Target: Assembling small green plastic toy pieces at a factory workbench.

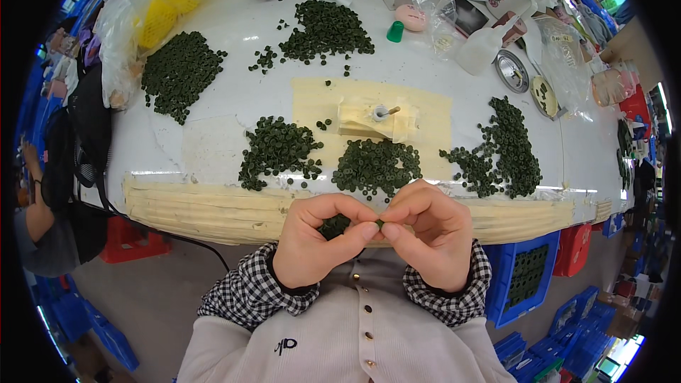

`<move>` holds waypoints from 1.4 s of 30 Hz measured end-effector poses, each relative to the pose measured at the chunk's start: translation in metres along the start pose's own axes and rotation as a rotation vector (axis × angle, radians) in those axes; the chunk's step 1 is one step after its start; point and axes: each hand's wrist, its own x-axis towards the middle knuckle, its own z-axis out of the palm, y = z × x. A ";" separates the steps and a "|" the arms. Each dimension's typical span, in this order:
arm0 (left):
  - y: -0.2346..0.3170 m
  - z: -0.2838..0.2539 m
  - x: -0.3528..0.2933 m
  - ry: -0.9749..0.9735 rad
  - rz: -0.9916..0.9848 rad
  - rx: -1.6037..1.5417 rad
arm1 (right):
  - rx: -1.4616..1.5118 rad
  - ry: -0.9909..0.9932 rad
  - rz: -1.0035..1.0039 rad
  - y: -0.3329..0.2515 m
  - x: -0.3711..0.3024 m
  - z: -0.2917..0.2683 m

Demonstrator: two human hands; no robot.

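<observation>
My left hand (312,237) and my right hand (434,234) meet at the table's padded front edge, fingertips pinched together. Between the fingertips is a small dark green part (379,224), mostly covered by them, so its exact shape cannot be made out. More dark green pieces (333,226) show inside the curl of my left hand. Just beyond the hands lies a pile of small dark green ring-shaped parts (376,167). Behind that pile, a small fixture with an upright pin (383,112) sits on yellowish tape.
Other heaps of green parts lie at near left (277,152), far left (181,74), far middle (326,28) and right (511,145). A white squeeze bottle (479,50), a round tin (511,71) and plastic bags crowd the back right. A blue crate (521,276) stands below the table.
</observation>
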 end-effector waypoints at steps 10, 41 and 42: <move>0.003 0.004 -0.001 0.061 -0.090 -0.121 | -0.062 0.022 -0.027 0.002 0.001 0.003; 0.023 -0.007 0.008 0.104 -0.244 -1.050 | -0.822 0.118 -0.458 0.001 0.007 0.015; 0.023 -0.005 0.009 0.077 -0.251 -0.992 | -0.865 0.102 -0.490 0.002 0.008 0.016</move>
